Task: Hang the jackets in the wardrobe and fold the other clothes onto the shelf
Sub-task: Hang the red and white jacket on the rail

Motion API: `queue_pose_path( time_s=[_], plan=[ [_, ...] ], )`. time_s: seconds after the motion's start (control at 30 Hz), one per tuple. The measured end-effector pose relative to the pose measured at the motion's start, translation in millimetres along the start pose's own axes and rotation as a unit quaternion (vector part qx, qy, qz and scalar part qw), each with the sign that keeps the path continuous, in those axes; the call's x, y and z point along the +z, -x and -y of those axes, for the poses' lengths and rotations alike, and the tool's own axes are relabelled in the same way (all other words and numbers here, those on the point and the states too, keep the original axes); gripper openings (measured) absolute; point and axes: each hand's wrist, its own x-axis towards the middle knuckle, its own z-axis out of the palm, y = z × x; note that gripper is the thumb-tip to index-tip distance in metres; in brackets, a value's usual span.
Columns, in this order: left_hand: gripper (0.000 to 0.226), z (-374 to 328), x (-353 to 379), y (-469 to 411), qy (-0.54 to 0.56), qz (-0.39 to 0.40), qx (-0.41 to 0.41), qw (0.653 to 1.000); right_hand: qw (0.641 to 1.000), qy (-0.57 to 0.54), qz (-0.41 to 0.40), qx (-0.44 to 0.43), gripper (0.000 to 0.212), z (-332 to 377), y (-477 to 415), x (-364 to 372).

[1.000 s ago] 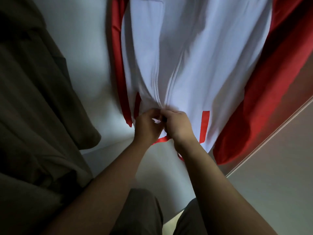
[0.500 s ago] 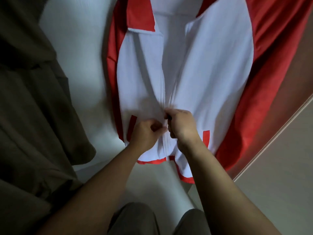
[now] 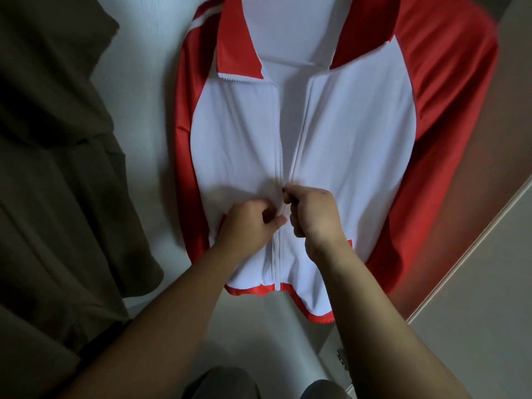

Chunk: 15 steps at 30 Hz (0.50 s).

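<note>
Zipper pulled higher, jacket hangs collar-up

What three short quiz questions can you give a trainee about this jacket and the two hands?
1. True or false: the zip of the jacket is closed up to the collar.
2. The sleeves are: A red, B blue, C green.
3. Fill in: the ___ hand pinches the zip pull.
Key: 1 false, the zip is closed only from the hem up to the hands. 2 A. 3 right: the right hand pinches it, and the left hand grips the jacket front beside the zip.
</note>
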Motion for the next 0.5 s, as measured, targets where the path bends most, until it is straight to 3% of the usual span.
queue_pose_path(
  time_s=[0.17,0.27,0.37,0.5],
  plan=[
    [0.035,-22.0,-13.7,-13.2,0.003,-0.067,0.020,0.998,1.000,0.010,0.013,0.001,0.040,6.9,2.9,0.2],
    [0.044,-23.2,-13.7,-15.2,-0.023,-0.064,0.057,0.996,1.000,0.011,0.011,-0.013,0.030,27.1,1.1,1.5],
    [0.042,-23.8,-17.7,-19.0,-0.053,-0.040,0.045,0.997,0.999,0.013,-0.001,-0.036,0.035,38.4,-1.1,-0.4],
    [0.041,-37.2,-26.7,-25.7,-0.031,-0.097,0.044,0.994,0.999,0.010,0.013,-0.037,0.035,37.8,1.0,0.1]
  ],
)
